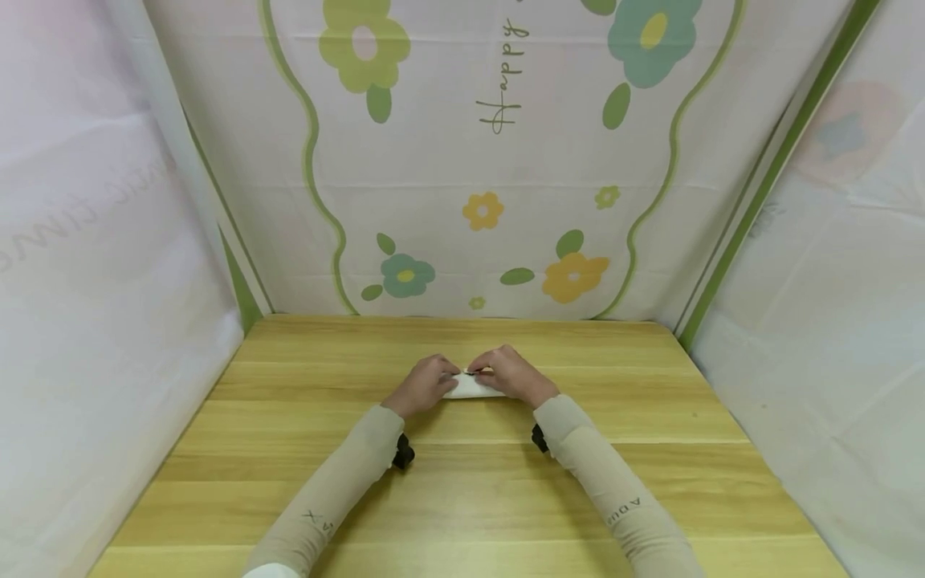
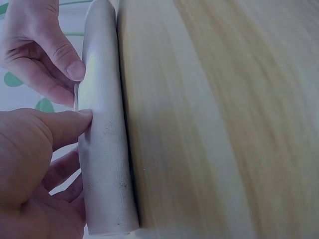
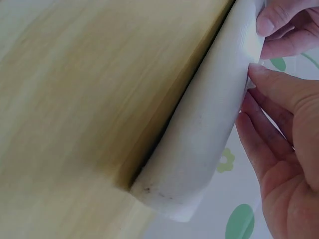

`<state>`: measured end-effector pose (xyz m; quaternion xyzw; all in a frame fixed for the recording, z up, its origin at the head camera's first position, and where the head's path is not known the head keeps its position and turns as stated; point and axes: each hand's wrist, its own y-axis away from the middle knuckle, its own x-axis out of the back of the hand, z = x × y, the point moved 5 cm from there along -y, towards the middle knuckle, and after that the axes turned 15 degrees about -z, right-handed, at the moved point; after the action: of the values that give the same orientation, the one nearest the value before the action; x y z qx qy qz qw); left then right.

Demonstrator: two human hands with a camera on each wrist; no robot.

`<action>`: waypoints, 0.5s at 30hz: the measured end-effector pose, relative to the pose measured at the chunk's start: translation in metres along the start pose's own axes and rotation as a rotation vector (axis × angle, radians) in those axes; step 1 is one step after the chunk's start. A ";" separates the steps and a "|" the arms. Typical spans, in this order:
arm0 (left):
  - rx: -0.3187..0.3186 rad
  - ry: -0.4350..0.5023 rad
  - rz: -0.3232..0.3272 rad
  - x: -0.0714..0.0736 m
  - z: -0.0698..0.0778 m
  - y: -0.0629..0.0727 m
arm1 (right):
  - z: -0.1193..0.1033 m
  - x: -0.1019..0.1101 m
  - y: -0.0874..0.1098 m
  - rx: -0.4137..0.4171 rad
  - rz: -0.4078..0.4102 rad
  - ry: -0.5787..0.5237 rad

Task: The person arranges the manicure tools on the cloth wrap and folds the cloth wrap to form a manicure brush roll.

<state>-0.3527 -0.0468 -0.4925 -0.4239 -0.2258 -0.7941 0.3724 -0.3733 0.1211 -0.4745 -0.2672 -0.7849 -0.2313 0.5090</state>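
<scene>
A long white roll-shaped fabric piece (image 1: 473,387), rounded like a slim pencil case, lies on the wooden table. A ribbed weave and a few dark smudges mark the fabric (image 3: 199,124) in the right wrist view. My left hand (image 1: 422,385) pinches its far edge left of the middle, thumb on the near side. My right hand (image 1: 515,377) pinches the same edge just to the right, thumb tip close to the left one. Between the fingertips a small pale bit shows at the edge. The fingertips behind the fabric are partly hidden.
The light wooden table (image 1: 462,498) spreads around the hands. A flowered white cloth (image 1: 433,160) hangs behind the table's far edge, and pale cloth walls (image 1: 87,321) stand at both sides. Black wrist cameras (image 1: 403,453) sit under the beige sleeves (image 1: 340,482).
</scene>
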 end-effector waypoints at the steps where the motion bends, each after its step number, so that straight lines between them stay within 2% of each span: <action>1: -0.003 -0.002 0.005 0.000 0.001 0.000 | -0.001 0.000 0.000 -0.002 -0.004 0.000; 6: -0.003 0.002 0.013 0.003 0.002 0.000 | -0.006 0.003 -0.001 0.007 -0.002 -0.002; 11: 0.028 0.017 0.001 0.004 0.001 0.002 | -0.008 0.001 0.000 0.033 0.021 0.015; 15: 0.034 0.031 -0.013 0.003 0.000 0.005 | -0.007 -0.003 0.001 0.040 0.031 -0.019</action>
<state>-0.3503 -0.0515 -0.4897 -0.4037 -0.2363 -0.7990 0.3780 -0.3673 0.1170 -0.4742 -0.2712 -0.7900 -0.2050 0.5102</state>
